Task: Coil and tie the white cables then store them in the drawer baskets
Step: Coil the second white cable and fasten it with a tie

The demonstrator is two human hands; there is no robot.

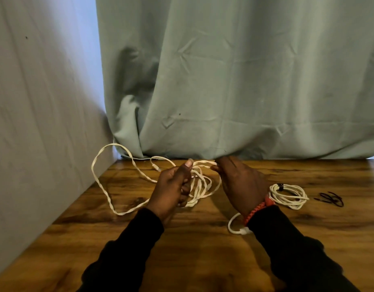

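Head view: we see the left hand [173,186] gripping gathered loops of the white cable [110,199], the right hand [240,182] pinching its strand. Around them on the bench [182,249] lie a tied coil [287,196] and black ties [331,199], under a green curtain [245,81].

Both arms in long black sleeves [127,245], cuffs at wrists. Right wrist w/ orange-red braided bracelet [258,209], prob. cord.
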